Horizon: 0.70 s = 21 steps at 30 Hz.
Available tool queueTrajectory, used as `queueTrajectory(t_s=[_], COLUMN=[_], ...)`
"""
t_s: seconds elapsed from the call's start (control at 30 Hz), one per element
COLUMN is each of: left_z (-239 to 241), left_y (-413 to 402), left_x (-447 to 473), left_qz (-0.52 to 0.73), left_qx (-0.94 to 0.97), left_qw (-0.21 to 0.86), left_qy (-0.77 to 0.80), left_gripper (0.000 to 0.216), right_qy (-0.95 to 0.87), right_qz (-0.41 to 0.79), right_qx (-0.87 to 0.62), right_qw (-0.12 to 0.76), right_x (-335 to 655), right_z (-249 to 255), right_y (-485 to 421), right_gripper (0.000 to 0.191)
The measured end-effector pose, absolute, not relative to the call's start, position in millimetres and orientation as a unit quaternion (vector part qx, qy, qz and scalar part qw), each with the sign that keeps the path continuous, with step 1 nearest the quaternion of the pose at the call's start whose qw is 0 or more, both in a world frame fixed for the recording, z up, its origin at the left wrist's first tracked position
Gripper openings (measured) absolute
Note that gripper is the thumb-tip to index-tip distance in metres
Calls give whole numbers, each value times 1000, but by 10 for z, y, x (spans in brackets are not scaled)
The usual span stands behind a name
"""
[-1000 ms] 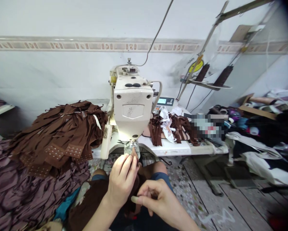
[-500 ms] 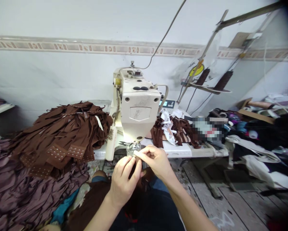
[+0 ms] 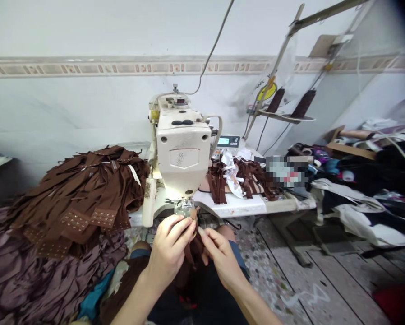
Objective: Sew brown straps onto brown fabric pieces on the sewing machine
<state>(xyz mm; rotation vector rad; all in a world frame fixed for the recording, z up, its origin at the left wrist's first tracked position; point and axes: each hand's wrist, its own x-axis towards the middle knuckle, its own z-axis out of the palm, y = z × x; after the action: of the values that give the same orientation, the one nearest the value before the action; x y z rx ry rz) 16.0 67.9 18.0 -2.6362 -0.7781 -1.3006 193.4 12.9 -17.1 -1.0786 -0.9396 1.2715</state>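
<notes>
My left hand (image 3: 170,249) is pinched on a narrow brown fabric piece (image 3: 193,251), holding its top end just under the presser foot (image 3: 184,207) of the cream sewing machine (image 3: 181,151). Close beside it, my right hand (image 3: 220,257) grips the same brown piece lower down with curled fingers. The rest of the piece hangs down over my lap, between my two forearms.
A big heap of brown fabric pieces (image 3: 80,189) lies left of the machine, above a purple pile (image 3: 26,280). More brown and white strips (image 3: 243,178) sit on the white table (image 3: 239,206) to the right. Two thread cones (image 3: 304,104) stand on a rack. Clutter fills the right side.
My right hand went from low at my lap up to the presser foot, then dropped back a little beside my left hand. My left hand stayed near the needle.
</notes>
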Motion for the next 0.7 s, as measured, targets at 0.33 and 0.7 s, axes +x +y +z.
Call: queueTrajectory(t_s=[0.33,0.7], left_z=[226,228], left_y=[601,555], left_x=[370,433], left_qz=[-423,-420], left_qx=[-845,-808], left_qw=[90,165], left_qy=[-313,-378], left_gripper=[41,35], right_qy=[-376,-380], right_qz=[507,534], right_qx=[-490,-479], right_qw=[601,584], right_x=[2048,2072], right_z=[208,213], right_y=[234,459], right_gripper=[50,48])
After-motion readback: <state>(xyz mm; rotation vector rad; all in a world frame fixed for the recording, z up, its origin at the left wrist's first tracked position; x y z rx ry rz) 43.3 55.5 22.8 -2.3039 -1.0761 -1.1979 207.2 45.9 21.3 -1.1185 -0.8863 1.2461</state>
